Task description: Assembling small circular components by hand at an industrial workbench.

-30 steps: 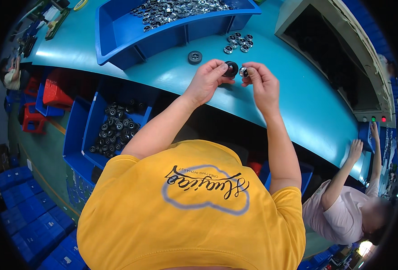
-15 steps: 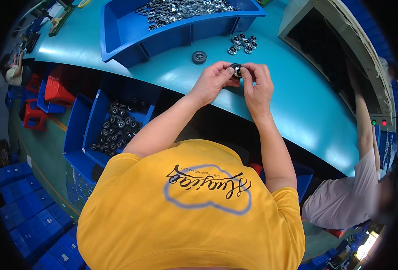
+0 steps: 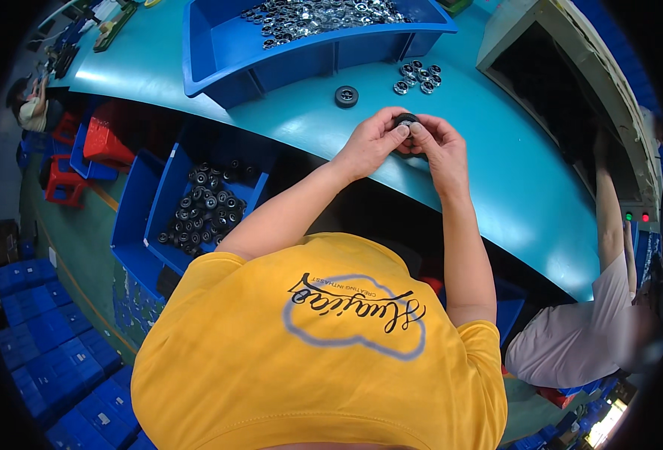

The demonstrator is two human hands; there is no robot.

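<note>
Between my two hands, just above the bench's near edge, is a small wheel with a black tyre. My left hand is closed on its left side, the thumb pressed against it. From the right, my right hand grips the same wheel, thumb tip beside the other thumb. Fingers cover much of the wheel. Another black-tyred wheel lies flat on the bench, a little beyond my left hand. Several bare chrome hubs sit in a cluster beyond my right hand.
A blue bin of chrome hubs stands on the teal bench. Below, at left, a blue crate holds several black wheels. At right, a co-worker's arm reaches into a pale machine housing. Red stools stand far left.
The wheel in my hands has turned, its tyre edge now facing up, and both thumbs have come together on it. The whole view has shifted slightly.
</note>
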